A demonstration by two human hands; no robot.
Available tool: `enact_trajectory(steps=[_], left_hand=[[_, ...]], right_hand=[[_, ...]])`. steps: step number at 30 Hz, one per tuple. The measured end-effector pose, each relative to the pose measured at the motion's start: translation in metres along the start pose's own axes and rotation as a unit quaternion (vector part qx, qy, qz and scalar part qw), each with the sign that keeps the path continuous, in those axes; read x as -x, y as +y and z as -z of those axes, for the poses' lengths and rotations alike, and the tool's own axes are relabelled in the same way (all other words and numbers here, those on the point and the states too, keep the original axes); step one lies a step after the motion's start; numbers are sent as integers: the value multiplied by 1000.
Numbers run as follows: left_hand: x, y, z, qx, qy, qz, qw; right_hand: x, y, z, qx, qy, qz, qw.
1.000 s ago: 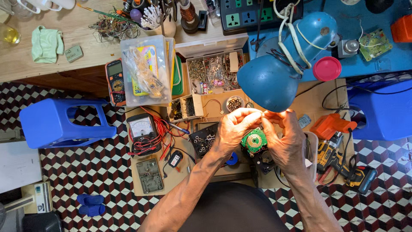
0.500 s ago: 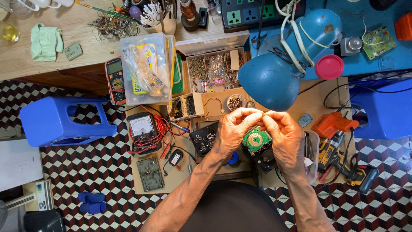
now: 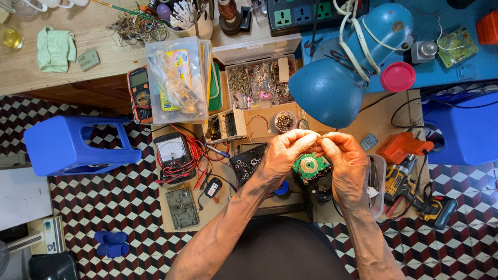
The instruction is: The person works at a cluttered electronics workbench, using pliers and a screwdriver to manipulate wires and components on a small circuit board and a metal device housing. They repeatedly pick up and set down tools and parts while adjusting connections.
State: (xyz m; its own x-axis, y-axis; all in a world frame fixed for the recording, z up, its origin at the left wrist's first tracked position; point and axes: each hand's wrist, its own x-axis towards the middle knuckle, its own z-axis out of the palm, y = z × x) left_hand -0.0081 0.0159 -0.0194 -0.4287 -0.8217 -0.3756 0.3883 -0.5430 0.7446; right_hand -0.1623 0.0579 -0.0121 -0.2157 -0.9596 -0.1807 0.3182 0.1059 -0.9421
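Note:
My left hand (image 3: 282, 153) and my right hand (image 3: 345, 158) meet fingertip to fingertip over a low work board. Between them sits a small round green part with a pale ring face (image 3: 309, 167), partly hidden by the fingers. Both hands pinch something tiny just above it, at the fingertips; it is too small to make out. A blue desk lamp (image 3: 332, 88) hangs right above the hands and lights them.
An analogue meter (image 3: 172, 150) with red leads and a grey metal box (image 3: 182, 207) lie left of the hands. A clear parts box (image 3: 262, 78), a small bowl of parts (image 3: 285, 122), an orange tool (image 3: 402, 147), a drill (image 3: 410, 184), and blue stools (image 3: 72, 145) surround the board.
My hands have shifted slightly and the fingertips have drawn closer together above the green part. Nothing else has moved.

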Motion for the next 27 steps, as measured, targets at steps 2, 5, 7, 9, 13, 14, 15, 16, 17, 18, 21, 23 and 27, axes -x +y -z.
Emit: enact_trajectory(steps=[2,5,7,9,13,14,15,16,17,18,21,23,27], left_hand=[[0,-1,1,-1,-4,2,1000],[0,-2,2,-2,-7,0,1000],[-1,-3,4,-5,-8,-3,1000],[-2,-4,5,-11,-4,-1,1000],[-2,-9,4,-87,44,-21,995],[-3,-11,2,-86,53,-37,994],[-5,-12,-1,-85,61,-53,993],[-7,-12,-2,-84,68,-68,992],[-5,-12,-4,-103,76,-74,989],[-3,-11,-5,-123,83,-80,986],[2,-6,-8,-159,94,-110,977],[5,-1,-12,-170,88,-125,973],[10,8,-15,-198,71,-135,968]], right_hand=[[1,0,0,-16,2,-10,1000],[2,0,0,-31,8,-23,999],[2,0,0,-38,8,-23,999],[1,1,-2,-44,2,-16,999],[-1,-1,-3,3,0,-13,1000],[-1,-2,-3,21,-2,-16,1000],[-2,-3,-3,38,-4,-18,999],[-3,-2,-3,37,-7,-17,999],[-5,-2,-3,37,-11,-15,999],[-6,-2,-3,36,-15,-14,999],[-8,1,-2,19,-5,-21,1000],[-7,2,3,-29,-13,-51,998],[-7,7,10,-119,-28,-87,989]])
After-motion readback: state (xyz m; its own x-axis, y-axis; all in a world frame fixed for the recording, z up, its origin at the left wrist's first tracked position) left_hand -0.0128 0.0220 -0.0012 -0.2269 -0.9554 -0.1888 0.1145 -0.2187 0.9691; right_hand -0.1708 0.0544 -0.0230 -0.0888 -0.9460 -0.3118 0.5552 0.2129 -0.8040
